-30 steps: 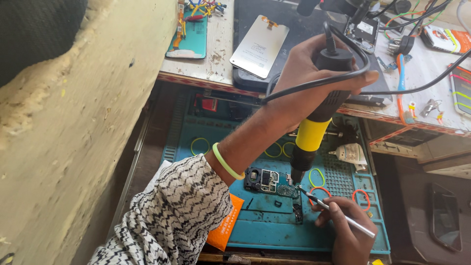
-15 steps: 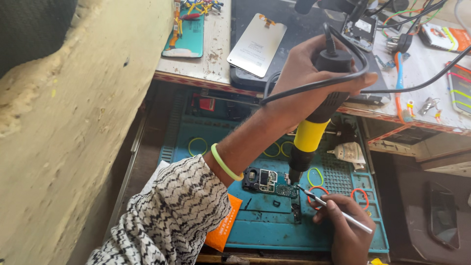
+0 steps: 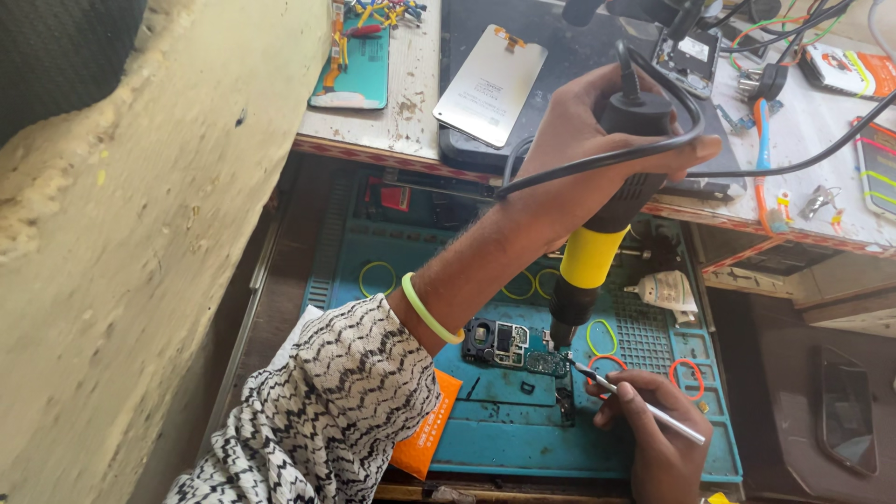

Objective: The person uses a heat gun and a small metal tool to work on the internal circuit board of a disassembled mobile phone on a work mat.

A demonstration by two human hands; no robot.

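Hot-air gun [image 3: 597,252] over circuit board [image 3: 509,343], blue mat [image 3: 523,439]

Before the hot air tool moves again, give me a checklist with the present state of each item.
1. Left hand grips hot air tool: ok.
2. Nozzle points down at circuit board: ok.
3. Right hand holds tweezers, tips at the board's edge: ok.
4. Board lies on blue mat: ok.
5. Cable loops over the left hand: not ok.
6. Nozzle touching board: cannot tell.
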